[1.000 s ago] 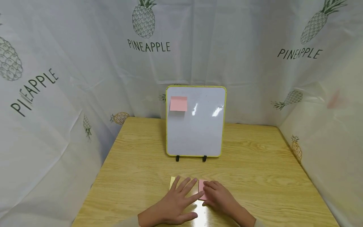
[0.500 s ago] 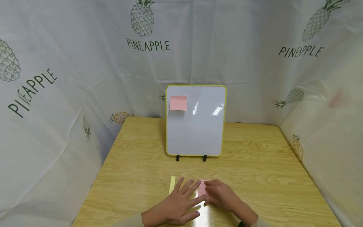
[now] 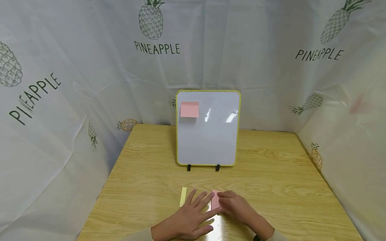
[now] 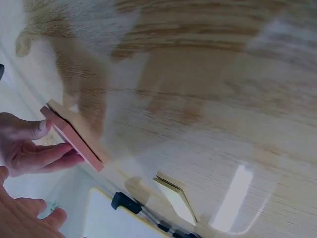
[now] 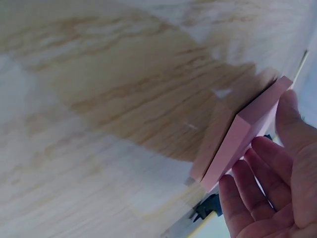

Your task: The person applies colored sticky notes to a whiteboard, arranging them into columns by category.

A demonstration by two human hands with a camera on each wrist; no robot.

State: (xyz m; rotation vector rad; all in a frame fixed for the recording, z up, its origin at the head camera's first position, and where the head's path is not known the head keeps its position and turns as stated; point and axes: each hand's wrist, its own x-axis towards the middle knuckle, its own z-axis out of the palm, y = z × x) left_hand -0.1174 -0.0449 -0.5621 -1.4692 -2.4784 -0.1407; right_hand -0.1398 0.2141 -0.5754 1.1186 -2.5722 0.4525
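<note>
the left hand (image 3: 190, 219) has shifted right, fingers spread and holding nothing, baring the yellow pad (image 3: 183, 196). the right hand (image 3: 238, 208) pinches the pink pad (image 3: 215, 201), well off the far edge of the surface (image 3: 271, 180).

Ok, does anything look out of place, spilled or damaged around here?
The pink pad, yellow pad and whiteboard look fine. Only a reddish patch on the right-hand backdrop stands out, unlike its pineapple prints; I can't tell what it is.

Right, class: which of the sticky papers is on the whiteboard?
The pink note on the upper left of the whiteboard; the pink pad and yellow pad lie on the table.
</note>
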